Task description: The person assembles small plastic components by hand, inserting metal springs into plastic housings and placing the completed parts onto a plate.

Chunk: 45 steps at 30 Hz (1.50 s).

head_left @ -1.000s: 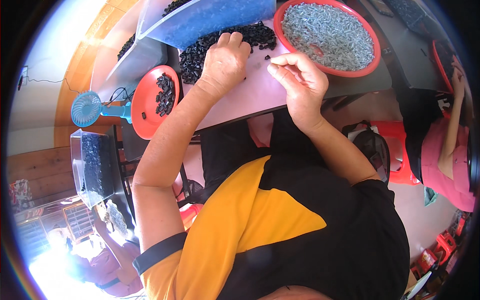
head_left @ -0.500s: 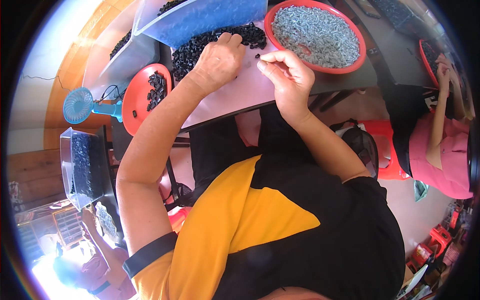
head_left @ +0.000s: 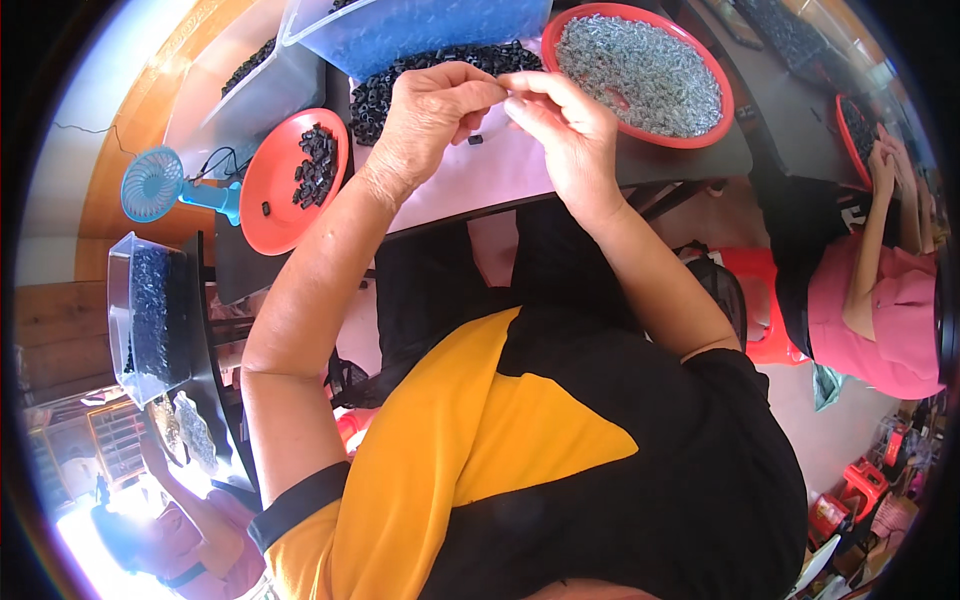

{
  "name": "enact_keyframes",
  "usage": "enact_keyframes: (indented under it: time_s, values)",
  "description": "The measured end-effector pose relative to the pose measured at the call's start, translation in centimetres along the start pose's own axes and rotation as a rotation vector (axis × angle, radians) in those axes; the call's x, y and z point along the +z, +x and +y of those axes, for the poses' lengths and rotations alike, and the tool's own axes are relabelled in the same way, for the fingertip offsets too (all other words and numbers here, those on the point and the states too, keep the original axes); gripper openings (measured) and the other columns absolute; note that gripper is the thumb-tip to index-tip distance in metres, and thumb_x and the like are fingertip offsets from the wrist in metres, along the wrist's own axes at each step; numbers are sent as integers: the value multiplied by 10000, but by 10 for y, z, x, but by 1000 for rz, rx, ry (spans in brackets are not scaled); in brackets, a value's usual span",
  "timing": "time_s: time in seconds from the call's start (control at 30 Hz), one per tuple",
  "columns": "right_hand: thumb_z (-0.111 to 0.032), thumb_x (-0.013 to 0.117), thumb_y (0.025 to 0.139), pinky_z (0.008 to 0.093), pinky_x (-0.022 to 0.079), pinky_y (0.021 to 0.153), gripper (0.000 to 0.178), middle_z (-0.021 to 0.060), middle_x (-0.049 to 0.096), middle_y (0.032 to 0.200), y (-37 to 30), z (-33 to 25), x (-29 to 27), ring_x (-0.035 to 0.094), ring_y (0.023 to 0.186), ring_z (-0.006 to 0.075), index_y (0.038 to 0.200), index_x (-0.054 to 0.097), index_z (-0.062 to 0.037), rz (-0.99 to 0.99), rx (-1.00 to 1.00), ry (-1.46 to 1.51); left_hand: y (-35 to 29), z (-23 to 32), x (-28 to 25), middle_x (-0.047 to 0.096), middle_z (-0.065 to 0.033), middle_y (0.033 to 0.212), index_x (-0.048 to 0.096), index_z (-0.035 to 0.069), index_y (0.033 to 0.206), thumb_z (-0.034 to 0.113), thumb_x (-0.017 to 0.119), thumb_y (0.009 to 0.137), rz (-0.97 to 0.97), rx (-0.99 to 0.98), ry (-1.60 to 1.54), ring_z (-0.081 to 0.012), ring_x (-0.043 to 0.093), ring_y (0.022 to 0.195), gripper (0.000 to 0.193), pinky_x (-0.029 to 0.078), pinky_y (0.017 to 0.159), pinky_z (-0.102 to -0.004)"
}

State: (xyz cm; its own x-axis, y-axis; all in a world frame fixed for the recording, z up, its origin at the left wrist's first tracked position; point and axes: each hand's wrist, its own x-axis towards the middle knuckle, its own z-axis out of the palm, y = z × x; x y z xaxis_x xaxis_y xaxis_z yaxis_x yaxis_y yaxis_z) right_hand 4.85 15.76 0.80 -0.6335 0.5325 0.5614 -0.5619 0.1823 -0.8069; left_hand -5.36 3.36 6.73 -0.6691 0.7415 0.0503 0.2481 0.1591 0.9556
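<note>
My left hand [head_left: 432, 112] and my right hand [head_left: 572, 135] meet at the fingertips over a pale pink sheet [head_left: 510, 168]. Both are pinched closed. Whatever sits between the fingertips is too small and too covered to make out. One loose black piece [head_left: 475, 139] lies on the sheet just below my left fingers. Behind the hands spreads a heap of small black plastic parts [head_left: 372, 100], partly hidden by my left hand. To the right, a red round tray [head_left: 727, 92] is filled with small clear pieces [head_left: 640, 75].
A red plate [head_left: 268, 170] with some black parts stands left, beside a small blue fan [head_left: 152, 184]. A clear bin [head_left: 420, 40] stands behind the heap. Another bin [head_left: 150, 310] sits further left. A co-worker in pink [head_left: 870, 310] works at the right; another person sits lower left.
My left hand has come away from the black heap and turned toward my right hand. The fingertips now meet. A black piece now shows on the sheet below them.
</note>
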Motion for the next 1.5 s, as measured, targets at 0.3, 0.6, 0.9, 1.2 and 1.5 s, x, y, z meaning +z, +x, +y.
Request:
enact_keyframes:
  time_s: [0.3, 0.6, 0.9, 1.2, 1.5]
  values:
    - [22, 668, 881, 236, 543, 699, 180, 64, 709, 911, 4, -5, 5, 663, 782, 107, 1060, 685, 4, -123, 113, 140, -18, -3, 3, 623, -91, 777, 677, -59, 963, 106, 624, 917, 52, -141, -554, -150, 570, 649, 179, 429, 548, -266]
    - [31, 687, 868, 217, 522, 679, 65, 28, 668, 813, -2, -2, 0, 637, 731, 83, 921, 659, 6, -81, 170, 127, -32, -28, 2, 607, -65, 839, 700, 18, 998, 62, 706, 816, 162, 321, 297, -167, 615, 750, 187, 503, 637, -299]
    - [19, 705, 845, 238, 502, 639, 101, 34, 676, 855, -2, 9, -7, 621, 713, 103, 931, 658, -7, -122, 88, -107, -25, -53, 12, 589, -100, 938, 650, 36, 933, 48, 697, 772, 258, 585, 1025, -305, 604, 924, 169, 519, 747, -401]
    - [63, 672, 847, 251, 485, 727, 116, 33, 600, 840, 4, -9, -3, 593, 802, 122, 944, 642, 8, -358, -63, -291, -46, -33, 12, 680, -64, 876, 669, -18, 978, 78, 641, 904, 135, -81, -155, -139, 630, 743, 125, 496, 631, -286]
    - [78, 716, 727, 325, 519, 697, 249, 99, 620, 900, -11, -12, 11, 634, 804, 247, 946, 661, -26, -241, -313, -387, -58, -28, 24, 688, -122, 857, 650, -75, 1016, 79, 617, 936, 176, -153, -743, -167, 649, 682, 177, 500, 547, -255]
